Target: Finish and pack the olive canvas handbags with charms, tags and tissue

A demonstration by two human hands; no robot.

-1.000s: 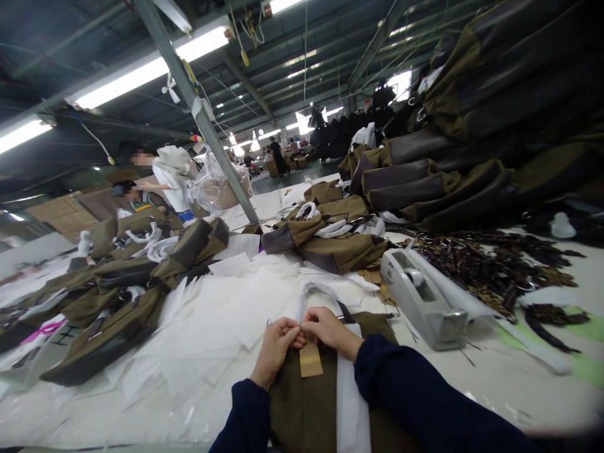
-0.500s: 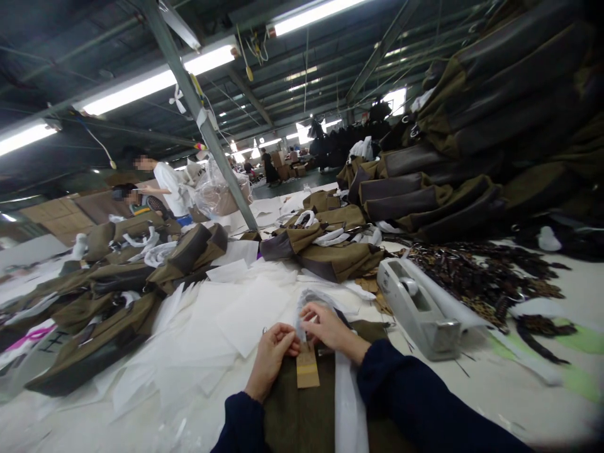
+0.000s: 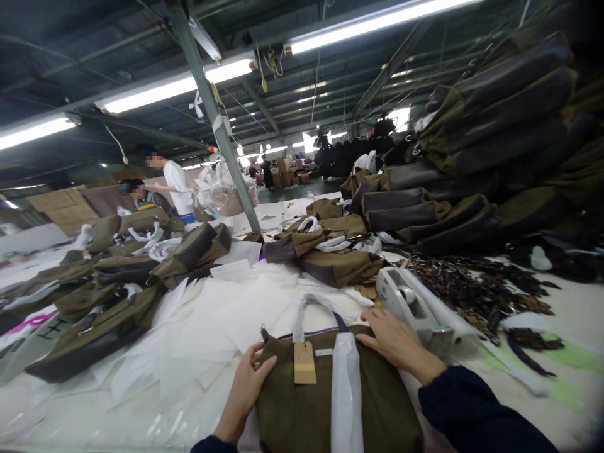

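An olive-green handbag (image 3: 302, 415) stands upright in front of me, with a zip along its top. A brown cardboard tag (image 3: 304, 365) hangs on its front below a carry handle (image 3: 311, 303) wrapped in white material. A second wrapped strap (image 3: 346, 396) lies down over the front. My left hand (image 3: 248, 380) holds the bag's upper left corner, thumb on the front and the other fingers curled at the side. At the upper right edge, my right hand (image 3: 394, 340) rests with its fingers stretched out and apart.
White sheets (image 3: 202, 340) spread left of the bag. A grey tape dispenser (image 3: 410, 308) stands close by my right hand, with dark straps (image 3: 476, 283) heaped beyond it. Olive bags lie at left (image 3: 108, 321) and pile high at right (image 3: 500, 119). A slanting post (image 3: 226, 145) rises behind.
Both hands have let go of the area round the tag and handle and moved apart to the bag's upper corners. The tag now hangs free, and more of the bag's front shows.
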